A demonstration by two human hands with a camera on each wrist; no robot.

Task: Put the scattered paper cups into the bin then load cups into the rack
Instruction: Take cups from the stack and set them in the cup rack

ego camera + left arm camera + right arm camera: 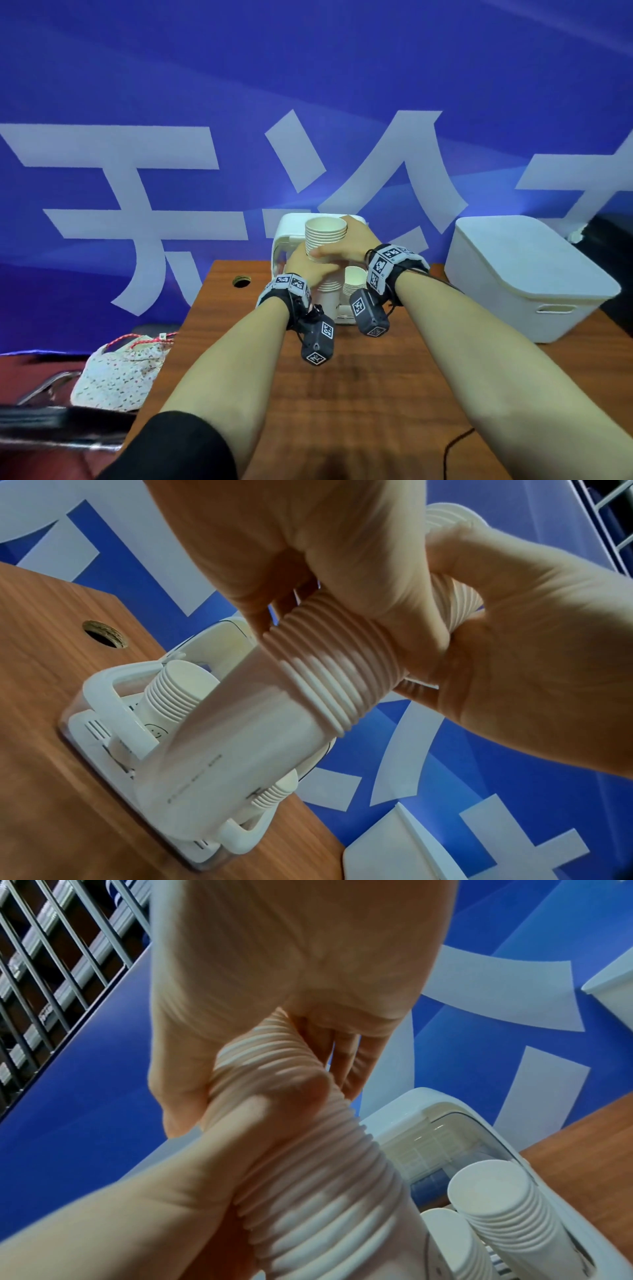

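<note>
A tall stack of nested white paper cups [325, 236] stands upright over the white cup rack [286, 236] at the table's far edge. My right hand [349, 245] grips the stack high up, and my left hand [303, 270] grips it just below. In the left wrist view the stack [308, 685] slants down into the rack [103, 693], beside a shorter stack [174, 691] standing there. The right wrist view shows my right hand [291, 969] and left hand [171, 1191] curled round the ribbed stack [308, 1150]. The stack's bottom end is hidden.
A white lidded bin [524, 274] stands at the table's right. Another cup stack [354, 284] sits in the rack's right side. A cable hole [241, 281] lies left of the rack. A floral cloth bag [120, 370] is off the table's left edge. A blue banner hangs behind.
</note>
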